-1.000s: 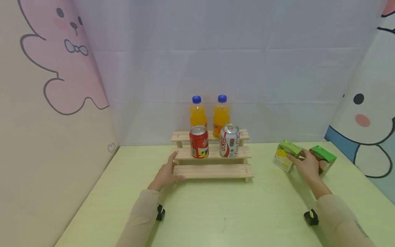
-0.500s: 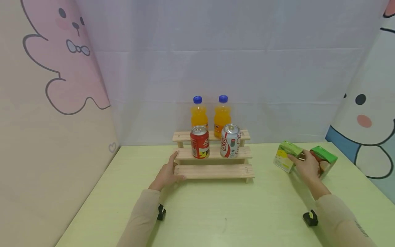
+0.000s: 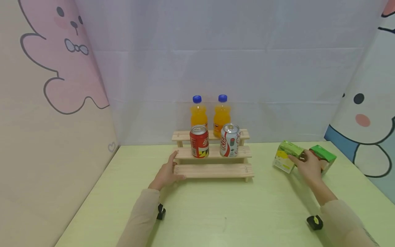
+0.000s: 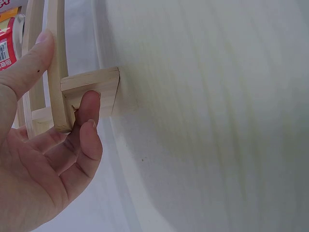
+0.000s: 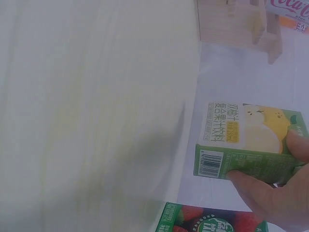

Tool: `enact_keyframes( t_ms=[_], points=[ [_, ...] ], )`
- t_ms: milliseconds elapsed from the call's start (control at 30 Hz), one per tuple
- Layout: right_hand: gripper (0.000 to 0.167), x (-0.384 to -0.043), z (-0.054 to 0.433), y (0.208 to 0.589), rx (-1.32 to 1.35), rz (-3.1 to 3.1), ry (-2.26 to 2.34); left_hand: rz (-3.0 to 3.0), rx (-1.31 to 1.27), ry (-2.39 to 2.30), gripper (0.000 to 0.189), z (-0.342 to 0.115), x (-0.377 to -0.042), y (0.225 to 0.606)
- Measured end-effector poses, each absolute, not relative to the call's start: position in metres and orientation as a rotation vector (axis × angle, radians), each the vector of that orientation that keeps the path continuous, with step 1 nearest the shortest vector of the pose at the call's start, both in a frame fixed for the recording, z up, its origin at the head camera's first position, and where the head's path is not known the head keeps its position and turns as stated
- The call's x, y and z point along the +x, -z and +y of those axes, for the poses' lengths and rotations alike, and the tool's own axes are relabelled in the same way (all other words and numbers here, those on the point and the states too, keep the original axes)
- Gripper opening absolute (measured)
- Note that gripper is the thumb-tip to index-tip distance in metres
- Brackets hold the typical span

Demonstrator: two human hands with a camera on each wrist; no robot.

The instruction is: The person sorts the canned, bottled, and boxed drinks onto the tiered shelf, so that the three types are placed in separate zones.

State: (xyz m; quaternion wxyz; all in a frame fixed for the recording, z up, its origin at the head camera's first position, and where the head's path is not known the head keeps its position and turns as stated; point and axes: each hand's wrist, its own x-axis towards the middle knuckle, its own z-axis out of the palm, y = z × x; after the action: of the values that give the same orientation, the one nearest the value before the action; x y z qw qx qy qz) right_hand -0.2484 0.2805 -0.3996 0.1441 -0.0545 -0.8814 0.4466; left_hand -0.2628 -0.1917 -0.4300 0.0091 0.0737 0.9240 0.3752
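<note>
My left hand (image 3: 165,175) grips the left end of a three-step wooden rack (image 3: 213,171); in the left wrist view its thumb and curled fingers lie around a slat (image 4: 59,67). Over at the right, my right hand (image 3: 309,168) pinches a green-and-yellow juice carton (image 3: 284,158) between thumb and fingers. The carton leans a little; whether its base touches the table is hard to tell. Just beyond that hand stands a second juice carton (image 3: 324,157), green-topped with red fruit pictures, partly hidden by the hand.
On the rack's middle step stand a red can (image 3: 199,141) and a white cola can (image 3: 229,140). Two orange drink bottles with blue caps, left bottle (image 3: 198,115) and right bottle (image 3: 222,115), occupy the top step. A white curtain (image 3: 197,61) hangs behind the table (image 3: 197,212).
The right hand and wrist have shifted slightly, and the green-and-yellow carton leans a touch more. My left hand keeps its place on the rack.
</note>
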Motion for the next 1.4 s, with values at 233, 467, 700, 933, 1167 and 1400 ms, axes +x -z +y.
enact_keyframes(
  t_ms=[233, 467, 700, 933, 1167, 1400],
  points=[
    [0.053, -0.24, 0.276, 0.392, -0.126, -2.51, -1.363, 2.89, 0.248, -1.163, 0.104, -0.192, -0.263, 0.429],
    [0.052, -0.231, 0.271, 0.385, -0.062, -2.482, -1.433, 2.893, 0.236, -1.161, 0.104, -0.191, -0.262, 0.427],
    [0.054, -0.225, 0.265, 0.379, -0.013, -2.484, -1.463, 2.893, 0.229, -1.154, 0.103, -0.192, -0.262, 0.428],
    [0.052, -0.22, 0.261, 0.375, 0.022, -2.514, -1.443, 2.89, 0.233, -1.17, 0.104, -0.191, -0.262, 0.428],
    [0.052, -0.217, 0.256, 0.371, 0.073, -2.561, -1.389, 2.899, 0.224, -1.156, 0.103, -0.19, -0.261, 0.428],
    [0.053, -0.215, 0.251, 0.367, 0.133, -2.596, -1.403, 2.904, 0.219, -1.15, 0.103, -0.19, -0.261, 0.428]
  ],
)
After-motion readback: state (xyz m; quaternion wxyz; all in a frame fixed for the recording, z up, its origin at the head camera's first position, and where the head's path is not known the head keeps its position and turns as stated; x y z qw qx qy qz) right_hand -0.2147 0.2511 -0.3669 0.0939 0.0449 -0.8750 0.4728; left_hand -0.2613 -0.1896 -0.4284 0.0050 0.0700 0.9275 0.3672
